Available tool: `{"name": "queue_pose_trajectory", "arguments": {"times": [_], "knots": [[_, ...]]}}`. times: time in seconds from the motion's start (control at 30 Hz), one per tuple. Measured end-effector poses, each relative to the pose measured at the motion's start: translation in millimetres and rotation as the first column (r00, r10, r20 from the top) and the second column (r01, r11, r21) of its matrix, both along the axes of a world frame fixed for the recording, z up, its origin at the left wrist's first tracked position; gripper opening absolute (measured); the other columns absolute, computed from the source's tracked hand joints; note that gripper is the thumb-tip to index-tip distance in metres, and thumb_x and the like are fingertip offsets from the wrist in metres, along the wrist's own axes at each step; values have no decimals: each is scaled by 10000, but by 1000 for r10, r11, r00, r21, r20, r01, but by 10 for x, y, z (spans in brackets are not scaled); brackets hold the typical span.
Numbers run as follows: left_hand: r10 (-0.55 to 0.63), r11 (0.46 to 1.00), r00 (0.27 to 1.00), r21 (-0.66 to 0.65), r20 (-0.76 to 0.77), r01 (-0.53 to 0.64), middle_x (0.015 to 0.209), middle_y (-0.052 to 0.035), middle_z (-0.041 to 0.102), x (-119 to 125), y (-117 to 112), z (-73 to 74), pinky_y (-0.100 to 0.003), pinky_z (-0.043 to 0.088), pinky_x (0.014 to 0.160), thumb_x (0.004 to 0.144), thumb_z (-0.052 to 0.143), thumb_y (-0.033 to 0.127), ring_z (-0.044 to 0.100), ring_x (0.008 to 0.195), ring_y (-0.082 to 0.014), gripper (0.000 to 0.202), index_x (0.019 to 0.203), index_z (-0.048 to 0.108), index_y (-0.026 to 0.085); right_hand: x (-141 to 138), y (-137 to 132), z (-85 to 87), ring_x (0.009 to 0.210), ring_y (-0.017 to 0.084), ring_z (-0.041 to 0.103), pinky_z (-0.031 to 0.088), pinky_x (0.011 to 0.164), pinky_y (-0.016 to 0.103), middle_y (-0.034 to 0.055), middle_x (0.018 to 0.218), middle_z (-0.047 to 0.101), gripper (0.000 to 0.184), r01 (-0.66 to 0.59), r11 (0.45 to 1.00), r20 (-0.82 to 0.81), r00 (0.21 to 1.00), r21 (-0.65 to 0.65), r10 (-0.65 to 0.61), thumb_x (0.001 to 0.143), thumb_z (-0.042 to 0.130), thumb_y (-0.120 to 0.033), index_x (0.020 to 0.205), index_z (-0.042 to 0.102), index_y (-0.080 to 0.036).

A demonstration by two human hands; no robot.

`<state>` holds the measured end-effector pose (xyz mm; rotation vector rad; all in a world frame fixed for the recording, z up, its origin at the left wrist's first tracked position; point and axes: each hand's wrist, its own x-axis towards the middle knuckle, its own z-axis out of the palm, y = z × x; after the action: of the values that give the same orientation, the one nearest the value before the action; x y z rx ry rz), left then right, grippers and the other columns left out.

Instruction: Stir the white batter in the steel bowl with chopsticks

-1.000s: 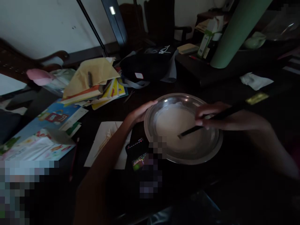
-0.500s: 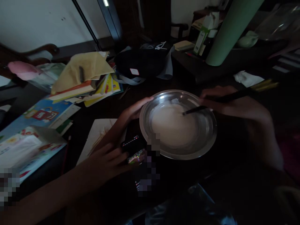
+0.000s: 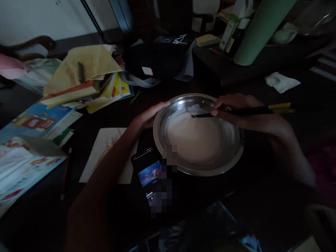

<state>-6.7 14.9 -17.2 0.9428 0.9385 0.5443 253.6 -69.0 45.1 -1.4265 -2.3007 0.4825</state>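
A steel bowl of cloudy, pale liquid sits on the dark table in front of me. My left hand grips its left rim, thumb on the edge and the other fingers mostly hidden beneath. Over the bowl's right side, my right hand is closed around black chopsticks with gold ends. Their tips dip into the liquid near the far side. A lit phone lies left of the bowl, partly pixelated. Under my left forearm, thin wooden sticks rest on white paper.
Books and an envelope are piled at the far left, with a tissue pack nearer. A black bag stands behind the bowl. To the right are a green cylinder and crumpled tissue. A pencil lies left.
Another hand that reached from the left over the phone is gone, and the phone's screen shows a different picture. The chopstick tips have moved left and slightly away in the liquid.
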Motion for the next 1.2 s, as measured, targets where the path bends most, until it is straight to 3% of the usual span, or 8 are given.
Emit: {"name": "queue_pose_trajectory", "arguments": {"times": [0.17,0.37,0.43,0.57,0.7,0.97,1.1,1.2], "knots": [[-26,999,999,20,40,25,589,25,645,-15,7,-17,-172,482,570,813,513,340,594,563,-84,239,695,641,176,198,-45,162,601,110,504,359,562,272,-14,597,538,286,-24,996,-31,999,-81,21,862,462,-392,681,557,-192],[-13,1000,1000,-3,22,13,600,26,648,-14,16,-18,-171,483,560,819,500,336,581,537,-74,246,704,635,166,-25,-50,25,653,90,575,411,570,215,-30,721,626,170,-303,915,-95,953,-266,288,801,558,-381,821,599,-218],[-24,1000,999,-9,23,24,607,21,654,-14,16,-20,-174,486,555,821,492,348,582,534,-78,262,707,638,163,-130,-45,-46,763,109,583,421,663,234,-21,823,635,185,-272,946,-86,961,-173,261,797,561,-394,865,592,-225],[-8,1000,1000,7,26,8,630,18,668,-15,11,-26,-176,487,558,820,482,341,596,549,-85,255,750,651,164,-186,-43,-68,777,132,552,373,760,306,-16,827,625,183,-19,999,5,1000,36,19,814,533,-396,846,585,-224],[-7,1000,1000,27,25,7,609,18,656,-12,10,-30,-174,481,555,811,499,347,593,550,-87,249,731,642,160,-53,-77,61,636,121,492,344,674,314,-20,641,555,233,95,995,-8,995,40,-94,850,478,-386,746,572,-200],[-21,998,999,52,46,19,596,29,630,-11,19,-43,-181,488,613,827,486,335,611,610,-93,249,792,656,157,43,-82,86,617,104,521,376,545,255,-16,668,564,184,-137,968,-94,988,-209,120,843,500,-348,768,574,-198],[-20,999,1000,37,-3,20,629,33,638,-22,31,-61,-188,487,609,838,461,363,608,599,-89,279,810,653,163,-128,-60,-24,759,112,567,414,671,250,-16,816,610,136,-282,946,-82,959,-157,272,818,543,-336,862,574,-211],[-12,999,999,37,-33,14,622,31,632,-22,27,-56,-191,487,612,833,462,374,618,626,-102,280,807,649,168,-188,-70,-34,809,129,564,399,738,283,-12,847,618,159,-186,981,-37,982,-60,184,838,510,-361,855,571,-215]]}}
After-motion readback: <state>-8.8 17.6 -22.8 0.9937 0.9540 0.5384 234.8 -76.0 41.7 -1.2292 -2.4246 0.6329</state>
